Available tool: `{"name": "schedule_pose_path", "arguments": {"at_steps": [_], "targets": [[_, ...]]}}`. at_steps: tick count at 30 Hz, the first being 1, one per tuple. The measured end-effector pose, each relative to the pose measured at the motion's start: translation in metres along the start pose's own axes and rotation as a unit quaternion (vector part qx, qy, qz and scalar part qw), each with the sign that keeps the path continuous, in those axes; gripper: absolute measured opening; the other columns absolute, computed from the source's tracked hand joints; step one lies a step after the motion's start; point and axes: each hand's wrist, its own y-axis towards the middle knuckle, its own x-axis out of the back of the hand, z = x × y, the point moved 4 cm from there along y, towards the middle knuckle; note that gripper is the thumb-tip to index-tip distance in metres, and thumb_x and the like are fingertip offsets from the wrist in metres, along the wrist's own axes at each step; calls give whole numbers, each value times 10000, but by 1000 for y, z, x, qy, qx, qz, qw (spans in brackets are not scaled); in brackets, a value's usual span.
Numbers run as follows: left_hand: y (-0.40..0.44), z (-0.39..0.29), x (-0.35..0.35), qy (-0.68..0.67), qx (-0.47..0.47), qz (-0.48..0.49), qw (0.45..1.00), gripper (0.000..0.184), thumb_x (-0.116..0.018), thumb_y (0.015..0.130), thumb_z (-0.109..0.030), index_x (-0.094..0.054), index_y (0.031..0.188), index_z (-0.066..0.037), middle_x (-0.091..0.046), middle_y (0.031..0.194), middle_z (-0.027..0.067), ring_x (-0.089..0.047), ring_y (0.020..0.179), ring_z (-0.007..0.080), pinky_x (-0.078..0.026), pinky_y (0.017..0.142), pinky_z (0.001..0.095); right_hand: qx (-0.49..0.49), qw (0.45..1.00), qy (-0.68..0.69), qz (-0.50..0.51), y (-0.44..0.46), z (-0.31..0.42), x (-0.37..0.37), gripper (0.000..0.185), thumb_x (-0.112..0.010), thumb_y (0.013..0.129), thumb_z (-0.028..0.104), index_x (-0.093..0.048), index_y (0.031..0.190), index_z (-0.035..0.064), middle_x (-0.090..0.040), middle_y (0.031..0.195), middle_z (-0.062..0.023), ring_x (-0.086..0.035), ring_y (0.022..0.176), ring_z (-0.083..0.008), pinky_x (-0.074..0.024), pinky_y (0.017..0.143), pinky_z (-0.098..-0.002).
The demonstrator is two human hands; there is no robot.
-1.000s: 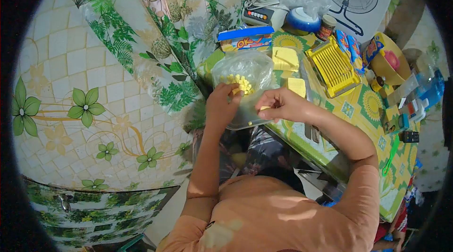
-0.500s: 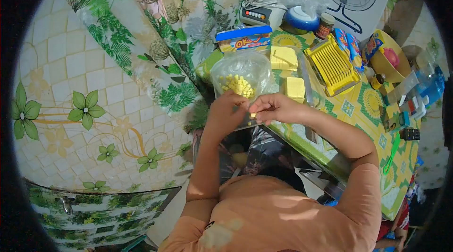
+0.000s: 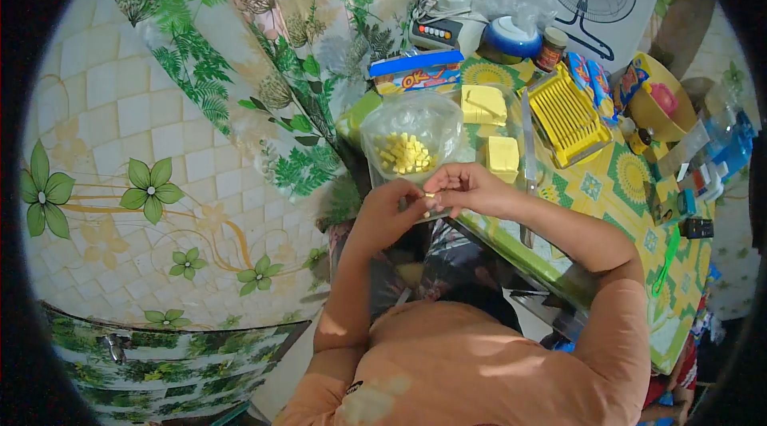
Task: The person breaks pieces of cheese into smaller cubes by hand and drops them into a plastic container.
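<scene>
My left hand (image 3: 393, 209) and my right hand (image 3: 467, 190) meet at the table's near edge, fingertips pinched together on a small yellow cheese cube (image 3: 430, 195). Just beyond them, a clear plastic bag (image 3: 435, 113) lies spread open with a heap of yellow cheese cubes (image 3: 406, 154) in it. To the right of the bag sit two larger cheese blocks, a sliced one (image 3: 483, 105) farther off and a smaller one (image 3: 502, 158) closer to my right hand. A long knife (image 3: 528, 146) lies beside the blocks, its handle toward me.
Behind the bag stand a blue and white box (image 3: 415, 73) and a blender (image 3: 447, 25). A yellow slotted rack (image 3: 569, 116), a blue bowl (image 3: 511, 36), a jar (image 3: 551, 49) and a tan bowl (image 3: 659, 99) occupy the right side. A remote (image 3: 697, 228) lies near the right edge.
Both hands stay together at the near edge, with slight finger movement around the small cube. The whole view has shifted a little.
</scene>
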Motion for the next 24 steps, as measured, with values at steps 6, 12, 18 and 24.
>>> {"name": "schedule_pose_path", "arguments": {"at_steps": [6,12,18,24], "targets": [[1,-6,5,-18,21,13,1000,212,-683,802,-213,-636,845,-11,-582,699,-12,-475,641,44,-387,569,220,-8,999,49,7,0,1,1,225,-618,859,104,-558,1066,38,-616,948,-4,-599,805,-73,-497,631,-208],[10,3,21,4,22,-127,992,250,-650,772,-194,-646,953,-21,-612,743,94,-547,634,178,-440,604,304,-28,999,39,8,2,-4,2,211,-617,865,115,-561,1063,65,-614,946,9,-598,807,-72,-492,638,-211],[29,3,28,88,-10,-194,977,287,-613,787,-179,-634,1037,-40,-611,803,125,-579,686,255,-460,644,348,-21,999,25,12,1,-2,1,220,-611,867,130,-554,1068,60,-609,927,3,-594,798,-74,-498,644,-224],[33,6,26,103,23,-179,978,303,-623,793,-224,-635,1042,-51,-613,810,124,-585,694,247,-462,645,345,-20,1000,18,14,1,-4,2,219,-609,869,142,-560,1067,62,-607,921,-3,-593,800,-76,-507,660,-231]]}}
